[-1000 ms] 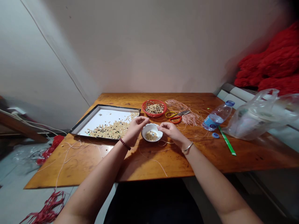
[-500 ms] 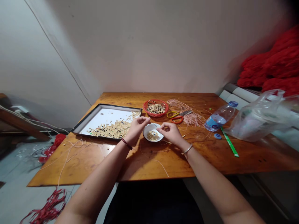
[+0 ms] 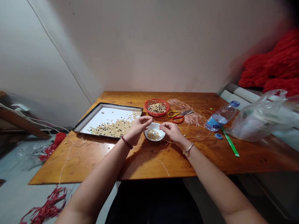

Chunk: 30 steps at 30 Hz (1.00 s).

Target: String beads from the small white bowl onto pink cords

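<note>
My left hand (image 3: 139,127) is closed in a pinch above the left rim of a small white bowl (image 3: 149,127), which holds pale beads (image 3: 153,134). On the bowl's other side, my right hand (image 3: 171,130) also pinches with thumb and forefinger. Between both sets of fingertips runs a thin string (image 3: 156,123); any bead at the fingertips is too small to make out. A loose pinkish cord (image 3: 154,159) trails from near my left hand toward the table's front edge. Under my right hand a short beaded strand (image 3: 168,142) partly shows.
A black-rimmed tray (image 3: 93,112) of beads lies left. Behind the bowl stand a red basket (image 3: 146,111) of beaded strings, scissors (image 3: 177,118) and a pink cord pile (image 3: 193,116). A water bottle (image 3: 219,119), a green strip (image 3: 231,144) and a plastic bag (image 3: 254,121) lie right.
My fingertips have come a little closer together, and the right fingers have moved up slightly. The string between them shows more plainly. The whole view has shifted a little.
</note>
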Tool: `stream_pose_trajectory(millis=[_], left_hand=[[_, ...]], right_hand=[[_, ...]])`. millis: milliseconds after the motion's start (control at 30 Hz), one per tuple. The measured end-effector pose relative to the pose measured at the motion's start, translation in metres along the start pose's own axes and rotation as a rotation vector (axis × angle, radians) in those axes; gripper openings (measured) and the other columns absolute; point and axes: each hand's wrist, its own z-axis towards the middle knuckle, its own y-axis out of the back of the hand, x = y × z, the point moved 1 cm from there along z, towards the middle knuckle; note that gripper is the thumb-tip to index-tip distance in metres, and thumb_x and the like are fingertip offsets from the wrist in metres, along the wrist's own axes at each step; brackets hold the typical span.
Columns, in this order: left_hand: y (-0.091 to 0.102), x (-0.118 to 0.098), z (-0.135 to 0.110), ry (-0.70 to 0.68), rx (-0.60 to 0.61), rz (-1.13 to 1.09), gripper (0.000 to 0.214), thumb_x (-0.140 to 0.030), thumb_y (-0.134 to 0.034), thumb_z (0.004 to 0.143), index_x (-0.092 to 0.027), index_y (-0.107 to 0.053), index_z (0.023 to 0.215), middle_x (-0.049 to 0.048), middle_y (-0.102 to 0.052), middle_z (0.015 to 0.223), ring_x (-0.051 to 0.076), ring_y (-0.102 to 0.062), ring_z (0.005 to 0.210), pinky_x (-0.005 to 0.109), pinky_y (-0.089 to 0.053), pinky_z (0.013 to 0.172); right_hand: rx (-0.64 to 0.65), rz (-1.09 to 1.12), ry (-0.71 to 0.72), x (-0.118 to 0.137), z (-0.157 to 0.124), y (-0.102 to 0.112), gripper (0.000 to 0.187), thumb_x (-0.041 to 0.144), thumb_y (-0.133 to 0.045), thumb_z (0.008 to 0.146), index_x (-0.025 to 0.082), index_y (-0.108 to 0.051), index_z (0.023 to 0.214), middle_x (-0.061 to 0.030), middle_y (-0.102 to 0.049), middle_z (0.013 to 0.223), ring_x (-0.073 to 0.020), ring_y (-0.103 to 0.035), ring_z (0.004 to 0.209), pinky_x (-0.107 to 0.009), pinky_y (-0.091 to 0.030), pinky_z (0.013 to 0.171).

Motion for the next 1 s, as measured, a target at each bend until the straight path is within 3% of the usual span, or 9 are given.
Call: stream_pose_trajectory(millis=[233,400,533,633,867,1000], left_hand=[[-0.005,0.001,-0.001,0.029,0.104,0.024,0.036,-0.042,-0.075,0.069,-0.016,-0.067,0.092,0.0046,-0.068,0.089,0.011,-0.059,0.075,0.021,-0.042,0.065],[-0.01,0.004,-0.001,-0.077,0.165,0.197,0.032,-0.041,-0.073,0.073,-0.013,-0.068,0.087,0.008,-0.07,0.091,0.015,-0.063,0.083,0.028,-0.048,0.078],[-0.009,0.004,0.0,-0.178,0.174,0.354,0.03,-0.042,-0.067,0.078,-0.013,-0.07,0.087,0.0099,-0.071,0.095,0.019,-0.065,0.088,0.03,-0.049,0.081],[-0.009,0.004,0.001,-0.254,0.197,0.433,0.029,-0.042,-0.064,0.081,-0.014,-0.069,0.083,0.0104,-0.071,0.097,0.02,-0.064,0.092,0.029,-0.05,0.081],[-0.009,0.007,0.002,-0.318,0.088,0.587,0.031,-0.044,-0.055,0.087,-0.015,-0.067,0.089,0.0071,-0.07,0.092,0.017,-0.063,0.083,0.027,-0.048,0.073],[-0.009,0.001,-0.006,-0.432,0.0,1.064,0.031,-0.042,-0.046,0.092,-0.018,-0.065,0.089,0.0062,-0.068,0.084,0.019,-0.058,0.079,0.029,-0.044,0.071]], right_hand=[[0.02,0.083,-0.058,0.006,-0.003,-0.003,0.04,0.053,-0.072,0.066,0.015,-0.059,0.067,0.0006,-0.057,0.063,-0.0099,-0.048,0.056,-0.024,-0.039,0.055],[0.055,0.066,-0.067,0.007,-0.002,-0.004,0.042,0.054,-0.072,0.066,0.014,-0.058,0.064,0.0015,-0.054,0.06,-0.0088,-0.044,0.056,-0.023,-0.036,0.054],[0.096,0.088,-0.104,0.008,0.0,-0.004,0.047,0.06,-0.066,0.069,0.013,-0.063,0.07,0.0027,-0.05,0.057,-0.0077,-0.039,0.052,-0.022,-0.03,0.05],[0.132,0.115,-0.091,0.01,0.001,-0.004,0.047,0.06,-0.065,0.069,0.014,-0.066,0.076,0.0012,-0.054,0.061,-0.0091,-0.043,0.057,-0.022,-0.033,0.053],[0.121,0.137,-0.096,0.009,0.001,-0.001,0.038,0.051,-0.073,0.065,0.015,-0.062,0.07,0.0007,-0.058,0.068,-0.0099,-0.049,0.063,-0.023,-0.038,0.061],[-0.001,0.188,-0.139,0.003,0.005,0.006,0.033,0.046,-0.071,0.067,0.015,-0.059,0.067,0.0028,-0.053,0.064,-0.006,-0.041,0.051,-0.02,-0.03,0.049]])
